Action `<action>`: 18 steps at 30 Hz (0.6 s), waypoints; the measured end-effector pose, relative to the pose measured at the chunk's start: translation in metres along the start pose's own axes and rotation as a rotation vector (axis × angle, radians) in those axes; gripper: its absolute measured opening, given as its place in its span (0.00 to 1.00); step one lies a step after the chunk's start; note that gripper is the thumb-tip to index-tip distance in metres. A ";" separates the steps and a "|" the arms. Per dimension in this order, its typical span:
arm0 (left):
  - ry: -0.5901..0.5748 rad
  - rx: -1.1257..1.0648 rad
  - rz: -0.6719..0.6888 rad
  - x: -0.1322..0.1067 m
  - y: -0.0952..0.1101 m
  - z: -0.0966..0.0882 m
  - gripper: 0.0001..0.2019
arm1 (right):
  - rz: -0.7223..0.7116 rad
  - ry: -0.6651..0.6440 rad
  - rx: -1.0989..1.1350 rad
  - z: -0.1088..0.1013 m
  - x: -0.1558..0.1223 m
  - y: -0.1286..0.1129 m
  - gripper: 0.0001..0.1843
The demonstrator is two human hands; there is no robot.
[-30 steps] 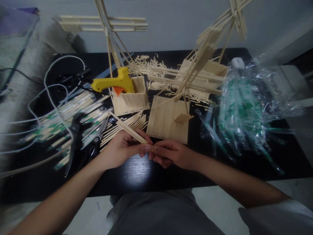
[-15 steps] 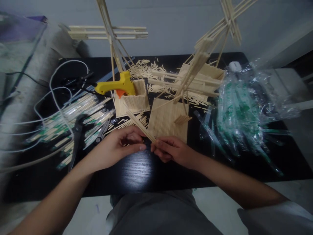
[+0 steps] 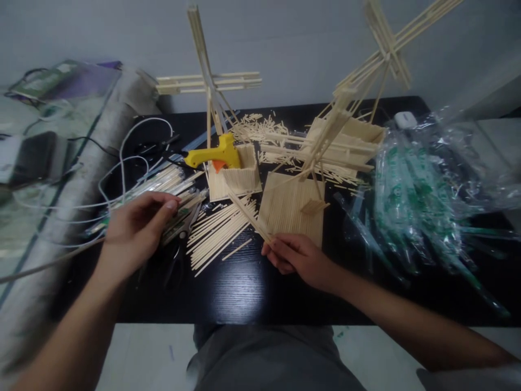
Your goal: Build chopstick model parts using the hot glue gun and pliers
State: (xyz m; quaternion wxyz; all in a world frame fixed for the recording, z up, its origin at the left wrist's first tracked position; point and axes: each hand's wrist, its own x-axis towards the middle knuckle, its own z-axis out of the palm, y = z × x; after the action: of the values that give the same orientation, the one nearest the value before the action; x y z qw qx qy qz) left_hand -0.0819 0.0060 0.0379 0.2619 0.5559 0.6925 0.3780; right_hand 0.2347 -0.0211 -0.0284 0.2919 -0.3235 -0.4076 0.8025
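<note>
My right hand (image 3: 291, 254) is closed around the lower end of a small bundle of thin wooden sticks (image 3: 249, 213), which slants up and left over the table. My left hand (image 3: 136, 225) is at the left above packaged sticks, its thumb and index finger pinched together; whatever they hold, if anything, is not visible. Dark-handled scissors (image 3: 179, 247) lie just right of the left hand. Between my hands, loose sticks (image 3: 220, 231) are fanned out on the black table (image 3: 240, 309). A flat stick panel (image 3: 285, 209) lies beyond my right hand.
A yellow glue gun (image 3: 215, 153) rests on a small stick-built box (image 3: 240, 176). Behind stand two cross-shaped stick structures, left (image 3: 208, 81) and right (image 3: 386, 54). Clear plastic wrappers (image 3: 415, 190) cover the right side. White cables (image 3: 122, 163) loop at the left.
My left hand has moved left, away from the right hand, uncovering the fanned sticks and covering the pliers' place. My right hand still holds its bundle. The view has shifted.
</note>
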 end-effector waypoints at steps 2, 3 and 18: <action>0.149 -0.040 0.127 0.005 0.013 0.001 0.11 | -0.003 0.006 -0.034 0.001 0.000 0.000 0.24; 0.213 -0.037 0.210 0.008 0.023 0.001 0.09 | -0.002 0.012 -0.051 0.001 0.000 0.000 0.25; -0.101 0.898 0.334 0.067 0.095 0.030 0.28 | 0.005 -0.034 0.064 -0.002 0.003 -0.003 0.23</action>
State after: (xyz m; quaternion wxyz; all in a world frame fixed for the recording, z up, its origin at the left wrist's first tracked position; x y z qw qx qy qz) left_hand -0.0205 0.0866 0.1013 -0.0352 0.7354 0.6748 0.0510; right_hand 0.2354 -0.0164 -0.0277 0.2930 -0.3011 -0.3858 0.8214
